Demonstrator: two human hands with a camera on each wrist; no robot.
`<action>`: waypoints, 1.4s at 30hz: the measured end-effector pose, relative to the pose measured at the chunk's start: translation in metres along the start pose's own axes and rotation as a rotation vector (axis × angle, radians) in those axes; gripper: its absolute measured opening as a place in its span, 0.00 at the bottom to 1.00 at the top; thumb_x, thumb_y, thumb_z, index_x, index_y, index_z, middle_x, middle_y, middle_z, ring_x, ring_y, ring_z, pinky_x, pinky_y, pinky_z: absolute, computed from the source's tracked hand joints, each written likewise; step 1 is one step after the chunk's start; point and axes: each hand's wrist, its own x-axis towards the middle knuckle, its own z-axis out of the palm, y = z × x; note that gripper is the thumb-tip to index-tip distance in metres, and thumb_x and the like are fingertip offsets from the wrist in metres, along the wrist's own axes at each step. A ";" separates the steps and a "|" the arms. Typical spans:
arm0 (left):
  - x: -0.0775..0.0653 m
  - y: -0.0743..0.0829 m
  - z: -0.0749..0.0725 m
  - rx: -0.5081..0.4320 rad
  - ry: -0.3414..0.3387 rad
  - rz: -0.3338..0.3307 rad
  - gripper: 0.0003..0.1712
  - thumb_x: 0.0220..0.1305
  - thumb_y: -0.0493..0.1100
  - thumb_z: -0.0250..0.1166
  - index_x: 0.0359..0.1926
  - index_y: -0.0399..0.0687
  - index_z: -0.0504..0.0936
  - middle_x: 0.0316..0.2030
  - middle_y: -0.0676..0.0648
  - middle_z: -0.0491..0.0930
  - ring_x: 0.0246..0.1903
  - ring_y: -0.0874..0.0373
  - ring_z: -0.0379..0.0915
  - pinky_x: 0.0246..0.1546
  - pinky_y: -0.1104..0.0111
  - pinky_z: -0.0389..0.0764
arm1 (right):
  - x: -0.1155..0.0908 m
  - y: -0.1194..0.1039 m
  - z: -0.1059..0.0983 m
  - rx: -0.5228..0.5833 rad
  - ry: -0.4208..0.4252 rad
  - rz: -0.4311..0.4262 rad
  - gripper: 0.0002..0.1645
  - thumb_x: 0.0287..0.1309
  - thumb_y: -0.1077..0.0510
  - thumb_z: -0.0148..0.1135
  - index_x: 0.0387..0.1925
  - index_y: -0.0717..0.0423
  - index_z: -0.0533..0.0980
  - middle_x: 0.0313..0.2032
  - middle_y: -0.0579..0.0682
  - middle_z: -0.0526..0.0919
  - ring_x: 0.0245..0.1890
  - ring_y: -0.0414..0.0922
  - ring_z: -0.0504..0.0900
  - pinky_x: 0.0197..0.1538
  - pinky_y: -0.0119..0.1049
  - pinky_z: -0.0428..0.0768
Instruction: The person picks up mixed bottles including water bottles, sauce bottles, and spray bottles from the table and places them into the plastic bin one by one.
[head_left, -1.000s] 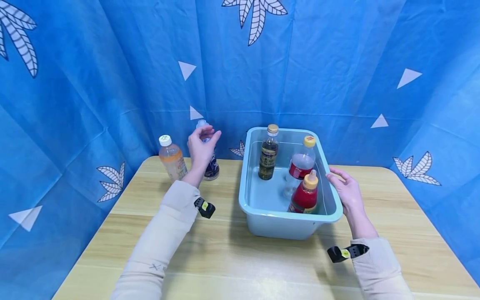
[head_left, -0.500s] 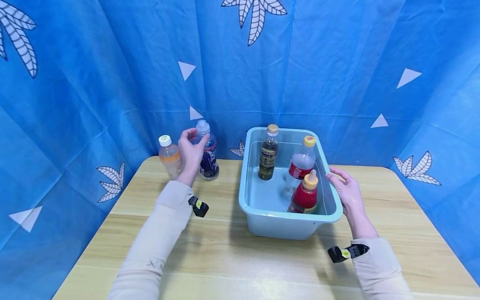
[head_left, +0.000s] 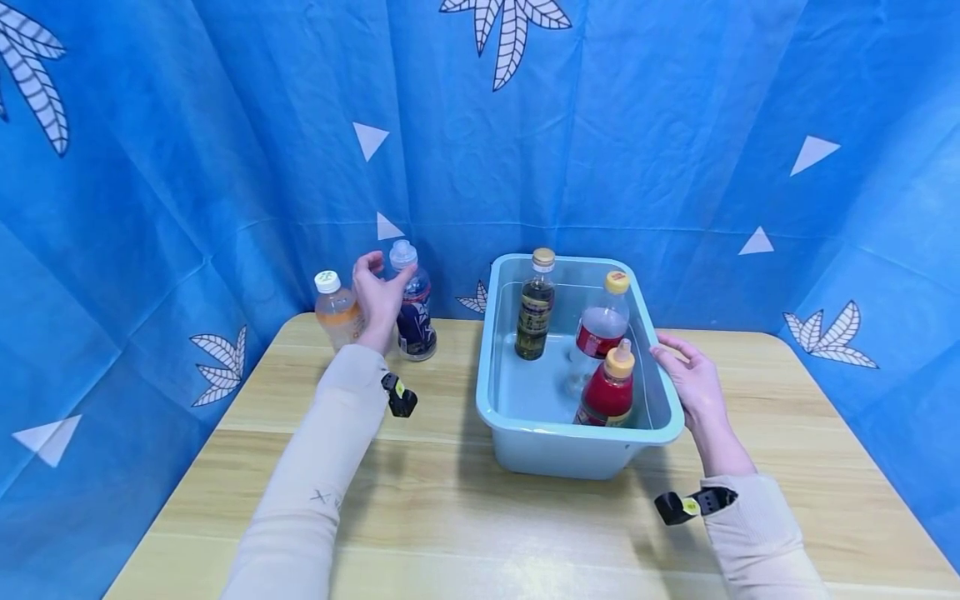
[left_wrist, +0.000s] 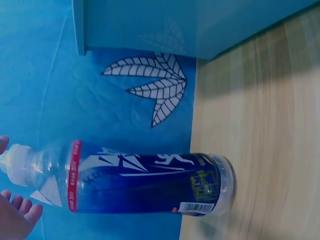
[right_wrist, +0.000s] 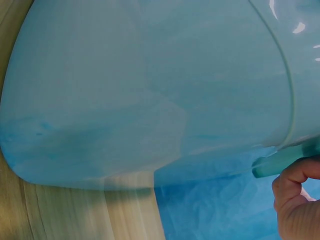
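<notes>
A sports drink bottle (head_left: 417, 321) with a dark blue label and clear cap stands upright at the table's back left. My left hand (head_left: 378, 293) is at its neck, thumb and fingers spread to either side. In the left wrist view the fingertips (left_wrist: 33, 214) show a gap to the cap (left_wrist: 19, 165). Just left, partly behind that hand, stands a white-capped bottle (head_left: 339, 315) with an orange band. My right hand (head_left: 692, 382) grips the right rim of a light blue plastic tub (head_left: 558, 454); the right wrist view shows its curled fingers (right_wrist: 292, 182) at the rim.
Inside the tub stand a dark sauce bottle (head_left: 536, 312), a red-labelled clear bottle (head_left: 600, 321) with a yellow cap, and a red squeeze bottle (head_left: 606, 392). A blue patterned curtain (head_left: 637, 125) hangs behind the wooden table (head_left: 465, 533).
My left hand has moved left from in front of the blue-labelled bottle to the left side of its neck, uncovering the cap and label. The right hand stays on the tub's rim.
</notes>
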 end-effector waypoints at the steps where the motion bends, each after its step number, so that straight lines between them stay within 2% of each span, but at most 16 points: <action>1: 0.001 -0.001 0.000 0.005 0.001 0.003 0.32 0.46 0.46 0.70 0.51 0.40 0.70 0.49 0.44 0.70 0.50 0.53 0.64 0.50 0.67 0.66 | 0.000 0.000 0.000 0.000 0.000 0.002 0.31 0.55 0.47 0.56 0.58 0.56 0.65 0.29 0.34 0.77 0.29 0.31 0.79 0.33 0.27 0.77; 12: 0.010 -0.008 0.005 0.029 -0.026 0.066 0.32 0.45 0.47 0.71 0.51 0.40 0.71 0.50 0.44 0.71 0.51 0.53 0.64 0.52 0.69 0.64 | 0.001 0.000 0.001 0.028 -0.004 -0.004 0.29 0.55 0.48 0.57 0.56 0.56 0.66 0.28 0.34 0.78 0.28 0.31 0.79 0.32 0.27 0.77; 19: 0.014 -0.007 0.011 0.000 -0.061 0.044 0.32 0.47 0.48 0.69 0.53 0.41 0.71 0.50 0.44 0.71 0.51 0.53 0.64 0.52 0.68 0.64 | 0.002 -0.001 0.000 0.015 0.004 0.002 0.29 0.54 0.47 0.58 0.56 0.55 0.67 0.28 0.34 0.77 0.28 0.31 0.79 0.32 0.26 0.77; 25: 0.015 -0.006 0.013 0.001 -0.064 0.034 0.32 0.46 0.49 0.69 0.51 0.40 0.72 0.49 0.43 0.72 0.49 0.53 0.64 0.51 0.66 0.65 | 0.001 -0.001 0.000 -0.026 0.011 0.012 0.33 0.54 0.45 0.57 0.58 0.55 0.65 0.31 0.34 0.75 0.28 0.30 0.78 0.33 0.27 0.77; 31: 0.017 -0.010 0.014 -0.010 -0.065 0.006 0.30 0.47 0.46 0.69 0.51 0.39 0.72 0.48 0.43 0.72 0.48 0.53 0.65 0.51 0.65 0.65 | 0.001 0.001 0.001 0.011 0.009 0.005 0.31 0.54 0.47 0.58 0.57 0.56 0.66 0.30 0.35 0.76 0.28 0.30 0.79 0.32 0.27 0.77; 38: 0.019 -0.013 0.014 -0.025 -0.054 0.033 0.28 0.46 0.45 0.70 0.49 0.38 0.74 0.45 0.42 0.75 0.45 0.53 0.68 0.47 0.66 0.68 | 0.001 0.001 0.001 0.008 0.002 0.001 0.33 0.54 0.46 0.58 0.58 0.56 0.65 0.30 0.35 0.75 0.28 0.30 0.79 0.33 0.26 0.77; 42: 0.019 -0.014 0.014 -0.037 -0.057 0.023 0.27 0.46 0.46 0.70 0.48 0.39 0.75 0.45 0.43 0.75 0.45 0.53 0.68 0.47 0.66 0.68 | 0.001 0.001 0.000 0.018 0.003 0.005 0.33 0.54 0.46 0.58 0.58 0.56 0.66 0.30 0.35 0.76 0.28 0.31 0.79 0.33 0.26 0.77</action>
